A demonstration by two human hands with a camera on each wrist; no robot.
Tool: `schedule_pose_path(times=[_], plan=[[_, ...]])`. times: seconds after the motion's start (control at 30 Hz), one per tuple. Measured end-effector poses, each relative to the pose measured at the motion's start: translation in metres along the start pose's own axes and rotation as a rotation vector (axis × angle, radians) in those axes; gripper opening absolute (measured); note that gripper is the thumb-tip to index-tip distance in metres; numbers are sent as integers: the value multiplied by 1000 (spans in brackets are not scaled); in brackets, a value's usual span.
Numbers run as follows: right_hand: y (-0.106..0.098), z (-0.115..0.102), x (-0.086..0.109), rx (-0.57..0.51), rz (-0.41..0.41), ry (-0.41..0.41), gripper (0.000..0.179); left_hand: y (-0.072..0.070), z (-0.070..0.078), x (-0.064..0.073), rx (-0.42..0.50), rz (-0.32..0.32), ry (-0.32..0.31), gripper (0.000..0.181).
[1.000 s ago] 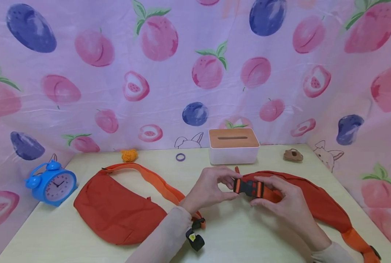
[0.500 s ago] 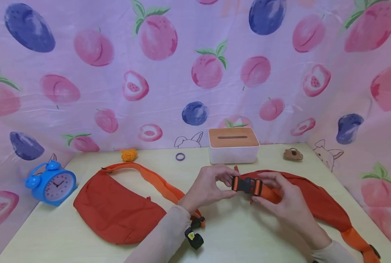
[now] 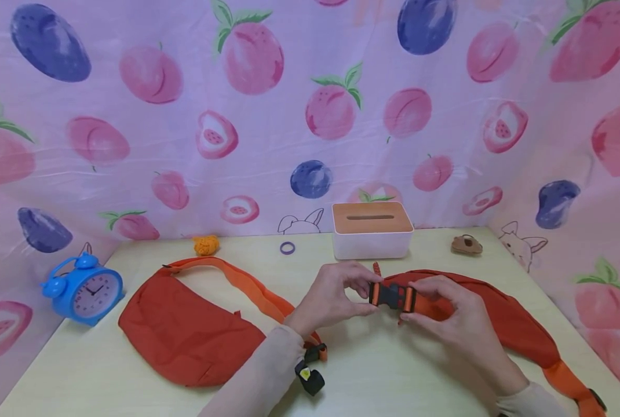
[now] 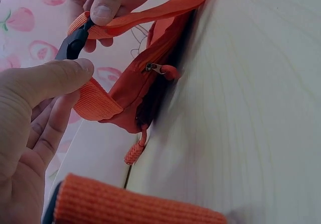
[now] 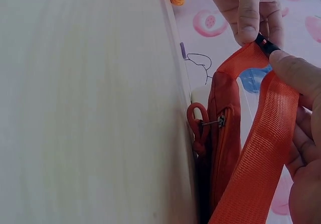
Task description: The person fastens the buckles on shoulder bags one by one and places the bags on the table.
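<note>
A black side-release buckle (image 3: 391, 295) on orange webbing is held up above the table between both hands, its two halves joined. My left hand (image 3: 336, 295) pinches its left end between thumb and fingers. At the other end my right hand (image 3: 453, 321) pinches the buckle where the orange strap (image 5: 266, 143) leaves it. The strap belongs to a red waist bag (image 3: 503, 313) lying behind and to the right of the right hand. In the left wrist view, a zipper pull (image 4: 158, 69) with a cord shows on that bag.
Another red waist bag (image 3: 190, 330) lies at left, its black buckle (image 3: 310, 376) beneath the left forearm. Along the back stand a tissue box (image 3: 372, 231), a purple ring (image 3: 287, 248), an orange lump (image 3: 205, 245) and a brown item (image 3: 466, 245). A blue alarm clock (image 3: 86, 289) stands far left.
Both hands stay almost in place with the joined buckle between them. The right fingertips have shifted slightly along the buckle's right end.
</note>
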State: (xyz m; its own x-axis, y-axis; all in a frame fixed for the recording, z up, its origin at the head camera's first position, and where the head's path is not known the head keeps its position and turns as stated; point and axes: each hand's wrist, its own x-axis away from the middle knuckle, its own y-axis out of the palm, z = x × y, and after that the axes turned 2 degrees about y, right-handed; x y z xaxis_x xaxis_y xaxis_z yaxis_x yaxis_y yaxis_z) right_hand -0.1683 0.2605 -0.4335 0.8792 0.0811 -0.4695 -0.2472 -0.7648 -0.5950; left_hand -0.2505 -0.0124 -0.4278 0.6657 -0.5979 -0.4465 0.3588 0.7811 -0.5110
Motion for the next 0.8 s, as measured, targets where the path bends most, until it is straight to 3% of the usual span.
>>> schedule_pose_path(times=[0.8], plan=[[2, -1, 0, -1, -5, -24, 56, 2, 6, 0, 12, -31, -1, 49]])
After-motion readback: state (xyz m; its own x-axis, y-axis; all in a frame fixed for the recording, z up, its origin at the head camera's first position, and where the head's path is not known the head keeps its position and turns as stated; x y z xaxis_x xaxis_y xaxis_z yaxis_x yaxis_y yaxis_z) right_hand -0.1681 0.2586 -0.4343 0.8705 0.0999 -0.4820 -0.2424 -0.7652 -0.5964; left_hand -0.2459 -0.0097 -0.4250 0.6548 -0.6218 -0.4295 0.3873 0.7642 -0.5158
